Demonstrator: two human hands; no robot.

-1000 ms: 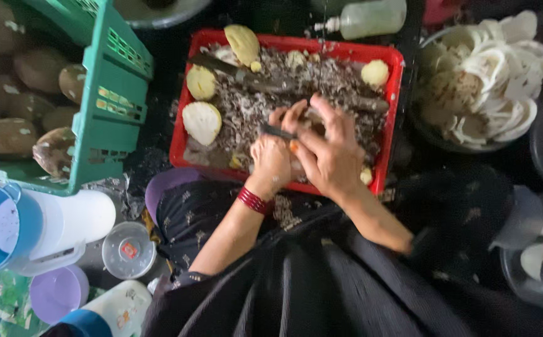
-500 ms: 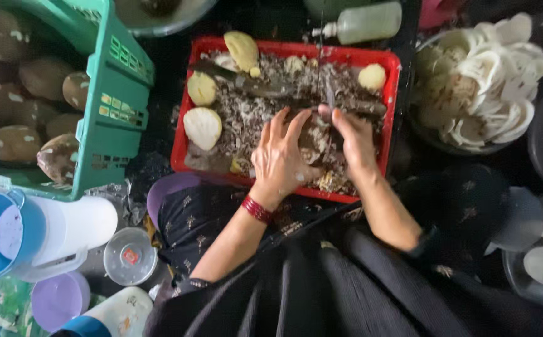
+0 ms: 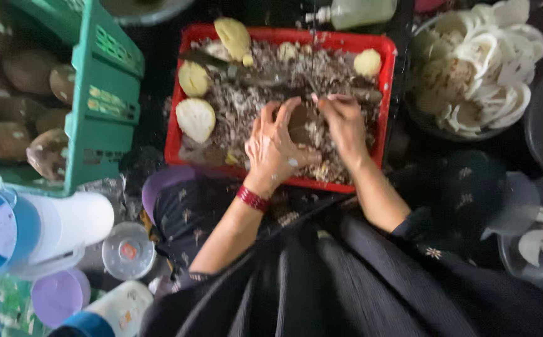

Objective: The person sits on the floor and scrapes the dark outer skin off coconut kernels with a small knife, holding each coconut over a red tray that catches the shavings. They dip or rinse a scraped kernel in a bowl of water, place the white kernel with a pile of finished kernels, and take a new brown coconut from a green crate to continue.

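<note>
— What sits at your far left?

— A green crate (image 3: 100, 106) of brown tubers (image 3: 3, 140), with a white jug (image 3: 59, 224) below it.

— And your left hand (image 3: 274, 146)?

— Fingers spread, resting on the peelings in the red tray (image 3: 383, 93), near its front edge. A peeled half (image 3: 196, 118) lies by the tray's left edge.

— Your right hand (image 3: 343, 125)?

— Just beside the left, fingers curled around a brown piece (image 3: 299, 117); whether it grips, you cannot tell. At far right, a bowl of white slices (image 3: 477, 68).
</note>
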